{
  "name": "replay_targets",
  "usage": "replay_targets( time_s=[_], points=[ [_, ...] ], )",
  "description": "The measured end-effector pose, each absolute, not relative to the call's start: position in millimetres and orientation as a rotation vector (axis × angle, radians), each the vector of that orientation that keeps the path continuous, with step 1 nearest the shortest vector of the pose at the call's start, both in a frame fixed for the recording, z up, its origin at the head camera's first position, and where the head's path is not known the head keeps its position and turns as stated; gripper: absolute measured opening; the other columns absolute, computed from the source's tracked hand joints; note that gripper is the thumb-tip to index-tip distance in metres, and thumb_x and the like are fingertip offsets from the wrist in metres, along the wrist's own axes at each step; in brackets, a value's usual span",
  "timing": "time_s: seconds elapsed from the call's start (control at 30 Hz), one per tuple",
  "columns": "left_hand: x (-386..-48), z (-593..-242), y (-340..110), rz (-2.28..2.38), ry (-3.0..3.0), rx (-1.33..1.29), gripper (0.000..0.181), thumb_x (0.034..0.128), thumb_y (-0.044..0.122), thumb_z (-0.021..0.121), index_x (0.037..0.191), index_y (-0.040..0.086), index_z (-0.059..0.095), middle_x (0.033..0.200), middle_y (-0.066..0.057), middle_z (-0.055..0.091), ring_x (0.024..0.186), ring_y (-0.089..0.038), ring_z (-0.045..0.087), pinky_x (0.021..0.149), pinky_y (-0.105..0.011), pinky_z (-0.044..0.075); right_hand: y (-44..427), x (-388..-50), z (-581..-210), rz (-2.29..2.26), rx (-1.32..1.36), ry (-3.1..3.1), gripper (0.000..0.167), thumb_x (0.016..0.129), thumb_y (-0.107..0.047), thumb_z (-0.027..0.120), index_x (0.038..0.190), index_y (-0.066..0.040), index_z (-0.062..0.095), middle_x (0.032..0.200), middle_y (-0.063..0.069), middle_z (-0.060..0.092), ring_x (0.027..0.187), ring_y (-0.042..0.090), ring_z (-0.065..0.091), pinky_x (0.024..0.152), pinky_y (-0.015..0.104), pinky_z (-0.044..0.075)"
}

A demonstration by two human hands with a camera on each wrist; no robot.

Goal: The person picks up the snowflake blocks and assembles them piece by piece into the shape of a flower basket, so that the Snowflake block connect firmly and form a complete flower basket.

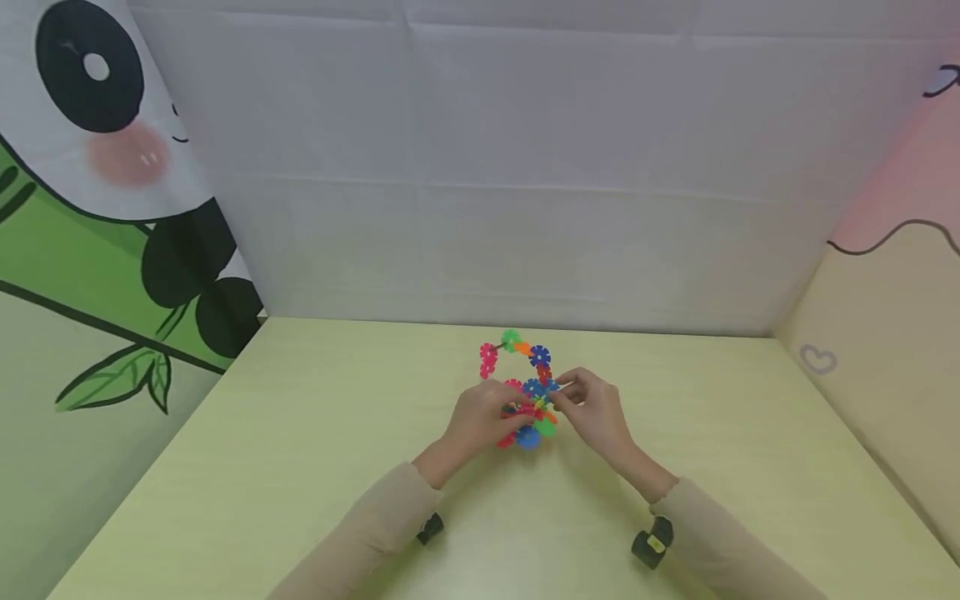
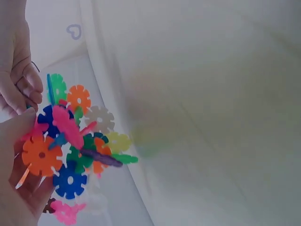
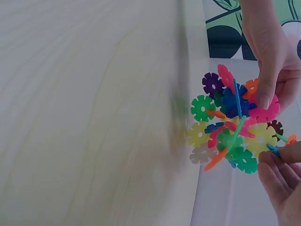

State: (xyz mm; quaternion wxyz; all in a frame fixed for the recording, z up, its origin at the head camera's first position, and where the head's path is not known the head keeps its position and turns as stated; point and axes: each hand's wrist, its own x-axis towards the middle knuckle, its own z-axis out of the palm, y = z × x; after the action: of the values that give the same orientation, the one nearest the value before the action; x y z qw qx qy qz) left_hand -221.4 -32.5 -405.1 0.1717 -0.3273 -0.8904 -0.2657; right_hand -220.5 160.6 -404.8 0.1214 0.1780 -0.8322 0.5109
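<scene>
Interlocking snowflake discs in many colours form a dense ball-like cluster (image 2: 80,141), held above the table in the head view. A looped chain of discs (image 1: 540,357) rises from its far side. My left hand (image 1: 480,412) grips the cluster from the left, with the thumb against a pink disc (image 3: 264,109) in the right wrist view. On the other side, my right hand (image 1: 596,412) pinches a blue disc (image 3: 273,149) at the cluster's edge, beside a yellow disc (image 3: 260,140). Fingers hide part of this blue disc, so I cannot tell whether it is slotted in.
The pale yellow table (image 1: 337,400) reaches back to a white cloth wall (image 1: 480,167). A panda-printed panel (image 1: 90,250) stands at the left and a pink and cream panel (image 1: 892,317) at the right. Black devices (image 1: 652,543) are worn at both wrists.
</scene>
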Motion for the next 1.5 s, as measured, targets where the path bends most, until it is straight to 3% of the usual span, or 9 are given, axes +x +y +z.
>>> replay_targets(
  time_s=[0.27, 0.53, 1.03, 1.27, 1.5],
  points=[
    [-219, -407, -48, -0.748, -2.488, -1.023, 0.019, 0.0755, 0.017, 0.082, 0.087, 0.004, 0.073, 0.080, -0.004, 0.070, 0.074, -0.018, 0.062, 0.065, -0.019, 0.049, 171, -231, -412, 1.481, 0.607, -2.493, 0.011, 0.085, 0.003, 0.068, 0.094, 0.002, 0.061, 0.077, 0.008, 0.068, 0.069, 0.024, 0.066, 0.056, 0.026, 0.052],
    [-228, -420, -71, -0.753, -2.436, -0.886, 0.022, 0.0694, 0.015, 0.086, 0.087, 0.008, 0.075, 0.085, 0.000, 0.072, 0.083, -0.017, 0.065, 0.072, -0.028, 0.053, 187, -244, -423, 1.531, 0.692, -2.531, 0.010, 0.087, 0.006, 0.064, 0.093, 0.002, 0.057, 0.082, 0.009, 0.065, 0.075, 0.028, 0.066, 0.062, 0.029, 0.055],
    [-248, -428, -87, -1.223, -2.590, -0.488, 0.020, 0.0780, 0.007, 0.078, 0.096, 0.000, 0.071, 0.093, -0.009, 0.070, 0.082, -0.023, 0.067, 0.073, -0.034, 0.055, 192, -241, -408, 1.634, 0.756, -2.561, 0.008, 0.088, 0.015, 0.055, 0.094, 0.011, 0.052, 0.093, 0.028, 0.064, 0.083, 0.043, 0.064, 0.068, 0.046, 0.055],
    [-252, -432, -77, -1.374, -2.602, -0.516, 0.011, 0.0872, 0.007, 0.069, 0.095, 0.000, 0.071, 0.091, -0.009, 0.070, 0.083, -0.025, 0.067, 0.070, -0.030, 0.055, 197, -263, -445, 1.715, 0.691, -2.560, 0.008, 0.092, 0.008, 0.054, 0.100, 0.006, 0.052, 0.092, 0.019, 0.064, 0.086, 0.036, 0.065, 0.066, 0.037, 0.057],
    [-263, -429, -73, -1.365, -2.577, -0.474, 0.009, 0.0868, 0.004, 0.069, 0.093, -0.001, 0.071, 0.089, -0.010, 0.070, 0.083, -0.024, 0.066, 0.074, -0.035, 0.054, 193, -270, -440, 1.718, 0.633, -2.542, 0.008, 0.093, 0.009, 0.053, 0.101, 0.006, 0.052, 0.093, 0.020, 0.064, 0.086, 0.037, 0.065, 0.066, 0.038, 0.057]
  ],
)
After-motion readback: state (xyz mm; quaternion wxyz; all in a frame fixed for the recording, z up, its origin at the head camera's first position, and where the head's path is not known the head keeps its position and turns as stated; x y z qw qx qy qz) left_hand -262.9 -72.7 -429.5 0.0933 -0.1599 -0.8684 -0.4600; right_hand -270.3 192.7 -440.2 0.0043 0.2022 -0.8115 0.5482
